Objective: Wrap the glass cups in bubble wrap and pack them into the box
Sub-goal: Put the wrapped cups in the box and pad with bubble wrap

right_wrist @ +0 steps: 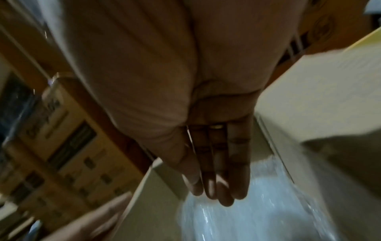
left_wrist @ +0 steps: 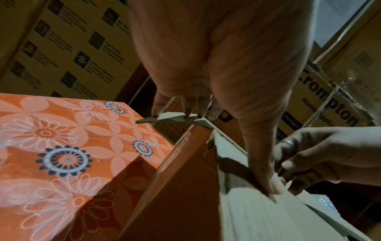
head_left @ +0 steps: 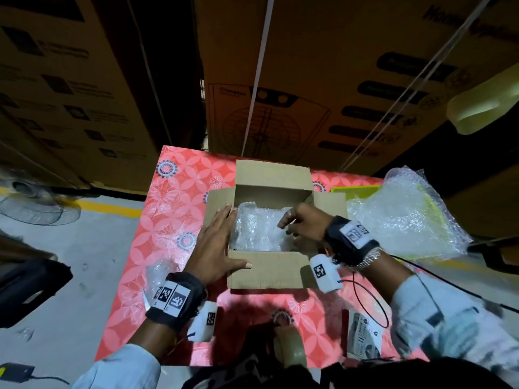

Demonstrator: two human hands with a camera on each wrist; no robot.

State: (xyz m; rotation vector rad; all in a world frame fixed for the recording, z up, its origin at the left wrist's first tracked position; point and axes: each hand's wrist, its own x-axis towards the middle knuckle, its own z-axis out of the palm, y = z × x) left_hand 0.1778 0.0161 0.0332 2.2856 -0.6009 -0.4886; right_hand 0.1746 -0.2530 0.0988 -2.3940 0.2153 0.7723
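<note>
The big carton (left_wrist: 329, 104) behind the surface carries the brand "Crompton", with "Home Applia…" under it, partly cut.

The right wrist view is motion-blurred; my fingers (right_wrist: 218, 179) and the bubble wrap (right_wrist: 237, 220) beneath lack sharp edges. The wrap (head_left: 259, 228) hides whatever lies inside the box (head_left: 266, 272). The tape roll (head_left: 289, 346) at the tabletop (head_left: 168, 220) edge is dim. Carton print (head_left: 84, 88) behind is unreadable.

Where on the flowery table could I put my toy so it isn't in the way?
The far left of the table, beyond the left hand on the box, is bare. The right side is crowded with loose bubble wrap; the near edge holds a tape roll and newspaper.
</note>
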